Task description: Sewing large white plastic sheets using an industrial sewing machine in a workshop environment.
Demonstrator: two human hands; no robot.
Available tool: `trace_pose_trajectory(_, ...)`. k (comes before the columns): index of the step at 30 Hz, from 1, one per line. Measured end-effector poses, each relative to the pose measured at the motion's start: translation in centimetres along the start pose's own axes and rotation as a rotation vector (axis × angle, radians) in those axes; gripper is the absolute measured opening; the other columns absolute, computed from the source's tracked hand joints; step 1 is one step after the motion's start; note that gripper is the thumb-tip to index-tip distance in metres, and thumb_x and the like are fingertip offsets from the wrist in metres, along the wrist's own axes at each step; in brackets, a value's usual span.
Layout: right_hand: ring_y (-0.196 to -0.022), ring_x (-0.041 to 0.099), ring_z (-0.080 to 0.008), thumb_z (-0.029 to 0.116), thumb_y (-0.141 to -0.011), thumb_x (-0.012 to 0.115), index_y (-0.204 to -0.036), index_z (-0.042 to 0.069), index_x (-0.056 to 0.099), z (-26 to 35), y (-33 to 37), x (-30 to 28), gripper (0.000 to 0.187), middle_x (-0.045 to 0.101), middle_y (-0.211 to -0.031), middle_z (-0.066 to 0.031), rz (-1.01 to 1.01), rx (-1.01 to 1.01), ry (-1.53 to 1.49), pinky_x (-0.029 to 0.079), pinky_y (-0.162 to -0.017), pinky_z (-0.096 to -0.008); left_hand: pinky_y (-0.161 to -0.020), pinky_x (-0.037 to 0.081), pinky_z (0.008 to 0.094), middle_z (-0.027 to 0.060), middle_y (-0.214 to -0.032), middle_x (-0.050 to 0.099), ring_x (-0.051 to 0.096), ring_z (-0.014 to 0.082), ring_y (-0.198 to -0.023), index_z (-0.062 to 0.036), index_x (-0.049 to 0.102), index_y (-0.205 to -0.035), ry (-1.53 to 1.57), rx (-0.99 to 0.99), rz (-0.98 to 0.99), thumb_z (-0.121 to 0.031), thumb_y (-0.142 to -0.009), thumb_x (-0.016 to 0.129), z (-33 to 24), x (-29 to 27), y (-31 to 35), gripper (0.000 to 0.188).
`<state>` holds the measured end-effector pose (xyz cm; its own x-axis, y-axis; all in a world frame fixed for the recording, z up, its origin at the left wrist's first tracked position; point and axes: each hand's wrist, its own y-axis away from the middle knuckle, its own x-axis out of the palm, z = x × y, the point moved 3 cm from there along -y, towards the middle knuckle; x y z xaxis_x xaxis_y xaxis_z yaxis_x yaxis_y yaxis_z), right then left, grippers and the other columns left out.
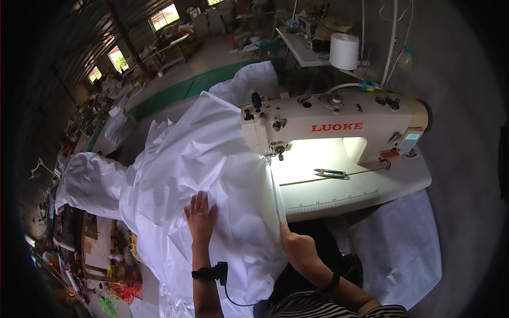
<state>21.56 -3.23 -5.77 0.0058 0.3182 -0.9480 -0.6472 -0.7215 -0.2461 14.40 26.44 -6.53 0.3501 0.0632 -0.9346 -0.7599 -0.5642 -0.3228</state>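
Note:
A large sheet of shiny white fabric (175,153) lies in loose folds over the table left of a white sewing machine (302,114). Its right edge runs under the lit needle area and down toward me. My left hand (201,217) rests flat on the fabric, fingers spread. At the near end of the edge, my right hand (299,246) has its index finger stretched along the fabric and the other fingers curled; the thumb is hidden, and the edge seems held there. Small thread snips (330,173) lie on the machine bed.
Behind the machine stands a white thread cone (343,51). More white fabric (397,246) hangs below the bed at right. A green strip (185,87) crosses the floor beyond the table. At lower left are coloured strands (127,291) and clutter.

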Motion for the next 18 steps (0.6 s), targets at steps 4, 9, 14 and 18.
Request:
trace_pose_trajectory(4, -0.047, 0.062, -0.019, 0.006, -0.083, 0.055, -0.132, -0.005, 0.052, -0.3, -1.9, 0.3, 0.05, 0.06, -0.058, -0.0054, 0.007, 0.054, -0.042, 0.05, -0.045, -0.0318, -0.112, 0.024, 0.0592, 0.0082, -0.15, 0.043, 0.035, 0.0317, -0.141, -0.0073, 0.055, -0.134, -0.017, -0.014, 0.027, -0.028, -0.093, 0.06, 2.5, 3.4, -4.1, 0.047)
trace_pose_trajectory(9, -0.055, 0.066, -0.0253, 0.004, -0.084, 0.051, -0.136, -0.009, 0.045, 0.7, -3.7, 1.7, 0.054, 0.064, -0.061, -0.0105, 0.099, 0.044, -0.216, 0.051, -0.048, -0.0357, -0.115, 0.021, 0.0545, 0.0082, -0.151, 0.04, 0.031, 0.0305, -0.143, -0.0064, 0.05, -0.137, 0.137, -0.067, 0.11, -0.023, -0.093, 0.057, 3.0, 2.4, -8.5, 0.047)
trace_pose_trajectory(14, -0.053, 0.065, -0.0253, 0.005, -0.083, 0.054, -0.136, -0.009, 0.044, 0.3, -3.3, 1.6, 0.056, 0.062, -0.06, -0.0086, 0.036, 0.032, -0.241, 0.05, -0.048, -0.0365, -0.115, 0.023, 0.0539, 0.0091, -0.148, 0.043, 0.034, 0.0317, -0.141, -0.0083, 0.052, -0.135, 0.237, 0.047, -0.194, -0.026, -0.092, 0.059, -4.0, -1.8, -3.2, 0.047)
trace_pose_trajectory(18, -0.051, 0.063, -0.0258, 0.007, -0.084, 0.055, -0.136, -0.01, 0.045, -0.4, -2.9, 1.1, 0.056, 0.061, -0.058, -0.0088, 0.014, 0.012, -0.247, 0.05, -0.047, -0.0371, -0.114, 0.023, 0.0584, 0.0094, -0.147, 0.046, 0.034, 0.0337, -0.141, -0.0138, 0.057, -0.13, 0.065, 0.008, -0.029, -0.024, -0.091, 0.062, -5.7, -2.1, -0.4, 0.041)
